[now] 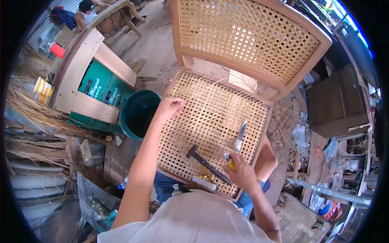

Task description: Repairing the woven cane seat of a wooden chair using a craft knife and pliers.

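Observation:
A chair with a woven cane seat [202, 109] lies across my lap. My left hand [171, 108] is over the seat's left edge, its fingers curled together; what they hold, if anything, is too small to tell. Low on the right of the seat, my right hand [243, 172] is closed around a yellow-handled tool [230, 165] with a short metal end; its kind is mostly hidden. A knife [241, 134] with a pale wrapped handle lies just beyond that hand. Left of the hand rests a hammer [207, 163], and a whitish rod-like piece [204, 183] lies near the front edge.
The chair's cane backrest [243, 36] rises at the far side. To the left stand a dark green bucket [126, 111] and green crates [101, 83] framed by wooden boards. Loose cane strips [36, 109] lie far left. Another person [87, 12] sits at the back left.

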Motion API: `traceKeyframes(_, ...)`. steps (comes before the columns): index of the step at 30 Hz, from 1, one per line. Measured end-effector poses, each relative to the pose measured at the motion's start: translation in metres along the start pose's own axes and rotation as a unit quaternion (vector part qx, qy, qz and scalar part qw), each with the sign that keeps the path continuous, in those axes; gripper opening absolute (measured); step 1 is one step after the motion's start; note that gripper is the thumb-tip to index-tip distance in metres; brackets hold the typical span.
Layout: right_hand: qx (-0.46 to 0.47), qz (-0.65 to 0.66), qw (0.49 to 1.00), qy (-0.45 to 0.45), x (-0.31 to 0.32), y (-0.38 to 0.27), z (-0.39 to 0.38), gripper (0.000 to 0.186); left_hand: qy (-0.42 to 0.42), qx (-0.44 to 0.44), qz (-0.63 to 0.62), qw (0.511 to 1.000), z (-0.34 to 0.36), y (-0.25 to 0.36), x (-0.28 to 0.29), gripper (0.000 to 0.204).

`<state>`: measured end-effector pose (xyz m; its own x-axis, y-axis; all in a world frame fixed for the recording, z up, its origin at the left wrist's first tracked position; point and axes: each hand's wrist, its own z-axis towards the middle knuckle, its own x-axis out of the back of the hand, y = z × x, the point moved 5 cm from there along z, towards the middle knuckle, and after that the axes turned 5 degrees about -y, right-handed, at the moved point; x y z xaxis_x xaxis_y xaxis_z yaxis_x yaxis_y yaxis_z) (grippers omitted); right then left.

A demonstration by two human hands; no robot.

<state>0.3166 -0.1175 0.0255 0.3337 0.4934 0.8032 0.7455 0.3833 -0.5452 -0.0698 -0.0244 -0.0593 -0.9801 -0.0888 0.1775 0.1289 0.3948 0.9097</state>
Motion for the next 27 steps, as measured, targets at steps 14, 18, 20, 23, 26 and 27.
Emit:
traceKeyframes(14, -0.086, -0.09, 0.981, 0.147, -0.006, 0.036, 0.071, 0.064, 0.085, 0.08, 0.085, 0.99, 0.06, 0.004, 0.107, 0.013)
traceKeyframes(18, -0.143, -0.036, 0.982, 0.119, -0.007, 0.048, 0.081, 0.052, 0.018, 0.045, 0.06, 0.997, 0.041, 0.018, 0.097, 0.011)
traceKeyframes(20, -0.109, 0.026, 0.986, 0.121, -0.002, 0.055, 0.088, 0.035, -0.006, 0.002, -0.025, 1.0, 0.017, 0.036, 0.09, 0.013)
traceKeyframes(23, -0.087, 0.274, 0.955, 0.073, 0.006, 0.034, 0.108, 0.027, -0.039, -0.016, -0.069, 0.997, -0.034, 0.064, 0.075, 0.018)
traceKeyframes(26, -0.059, 0.63, 0.774, -0.036, 0.018, -0.044, 0.144, 0.023, -0.08, -0.06, -0.044, 0.994, -0.063, 0.078, 0.068, 0.018)
traceKeyframes(27, -0.042, 0.614, 0.788, -0.032, 0.015, -0.056, 0.163, 0.023, -0.101, -0.064, -0.034, 0.992, -0.071, 0.079, 0.064, 0.018)
